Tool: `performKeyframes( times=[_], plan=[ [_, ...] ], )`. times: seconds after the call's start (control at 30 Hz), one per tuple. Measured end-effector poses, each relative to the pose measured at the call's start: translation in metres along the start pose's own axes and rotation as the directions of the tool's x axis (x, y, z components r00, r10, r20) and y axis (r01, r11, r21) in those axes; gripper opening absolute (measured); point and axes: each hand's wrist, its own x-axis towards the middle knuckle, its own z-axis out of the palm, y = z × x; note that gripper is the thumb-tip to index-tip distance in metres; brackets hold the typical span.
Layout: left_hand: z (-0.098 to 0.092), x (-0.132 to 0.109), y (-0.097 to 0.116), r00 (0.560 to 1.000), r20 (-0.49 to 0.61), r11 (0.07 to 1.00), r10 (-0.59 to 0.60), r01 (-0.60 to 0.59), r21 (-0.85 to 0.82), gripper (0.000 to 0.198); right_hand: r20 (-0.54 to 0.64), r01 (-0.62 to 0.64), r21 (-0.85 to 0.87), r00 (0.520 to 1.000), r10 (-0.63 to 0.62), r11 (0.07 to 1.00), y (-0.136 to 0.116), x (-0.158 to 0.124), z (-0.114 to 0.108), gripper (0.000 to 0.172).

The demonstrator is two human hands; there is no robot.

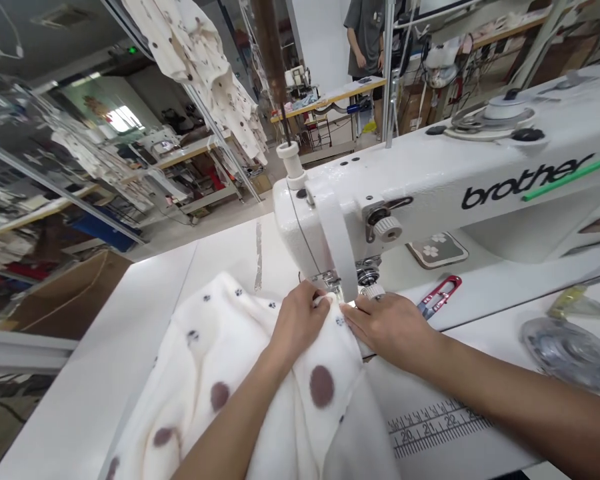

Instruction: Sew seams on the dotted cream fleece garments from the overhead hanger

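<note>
Cream dotted fleece fabric (220, 347) lies on white surface (145, 300), edge at presser foot (331, 280) of white sewing machine (430, 180). Our left hand (300, 320) pinches fold; right hand (385, 327) presses flat. We should align edge, fingertips clear of foot.

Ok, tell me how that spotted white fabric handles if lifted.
Probably floppy: the spotted white fabric bunches in folds on the table. Likely light for its bulk, since it looks fluffy. Probably not slippery: its fuzzy pile sits under the left hand.

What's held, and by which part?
Left hand pinches the edge of the white, brown-spotted fleece fabric at the presser foot; right hand presses it flat.
</note>
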Motion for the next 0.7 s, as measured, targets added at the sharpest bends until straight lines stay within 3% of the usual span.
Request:
performKeyframes(
  times=[0.17,0.33,0.6,0.7],
  plan=[
    [-0.0008,0.0018,-0.0052,0.998,0.056,0.999,0.024,-0.022,-0.027,0.017,0.088,-0.039,-0.012,0.995,0.04,0.999,-0.0015,0.0002,-0.0049,0.015],
    [0.0017,0.003,-0.0052,1.0,0.027,0.999,0.001,-0.002,0.034,0.015,0.162,-0.068,-0.022,0.984,0.071,0.997,-0.0025,0.0002,-0.0062,0.014],
    [0.0036,0.0024,0.0031,0.999,-0.041,0.996,-0.029,0.033,0.086,0.01,0.099,0.037,-0.017,0.994,-0.035,0.999,0.001,-0.0045,0.0004,0.015],
    [0.0049,0.0037,0.0011,0.998,-0.056,0.995,-0.025,0.03,0.098,0.01,0.092,0.024,-0.007,0.995,-0.023,1.0,0.0008,-0.0051,0.0006,0.012]
  ],
)
